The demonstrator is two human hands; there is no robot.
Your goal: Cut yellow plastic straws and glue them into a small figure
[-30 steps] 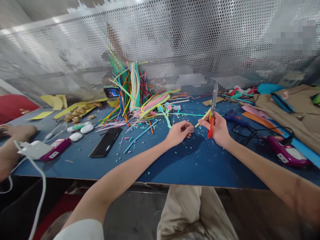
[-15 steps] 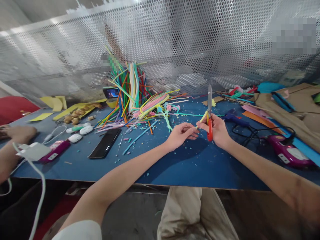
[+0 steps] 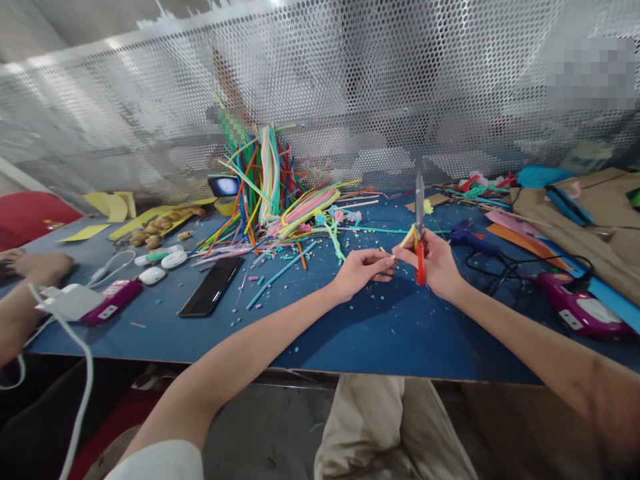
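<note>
My left hand (image 3: 365, 272) pinches one end of a short yellow pipe cleaner (image 3: 406, 240) between thumb and fingertips. Scissors (image 3: 419, 207) with orange-red handles stand blades up in my right hand (image 3: 439, 265), whose thumb and finger also touch the pipe cleaner. The scissor blades look closed. Both hands hover close together above the front part of the blue table (image 3: 345, 340). Just beyond my left hand lies a pale green twisted pipe-cleaner piece (image 3: 334, 237) with pink and blue tufts.
A large bunch of coloured pipe cleaners (image 3: 267, 173) rises at the back, against a perforated metal screen (image 3: 325, 87). A black phone (image 3: 211, 287) lies to the left. A blue glue gun (image 3: 473, 239) and a purple power strip (image 3: 580, 307) sit right. Another person's hand (image 3: 43, 267) rests far left.
My fingertips have shifted slightly on the yellow pipe cleaner, and its bend between the hands looks a little different. The scissors stay in my right hand.
</note>
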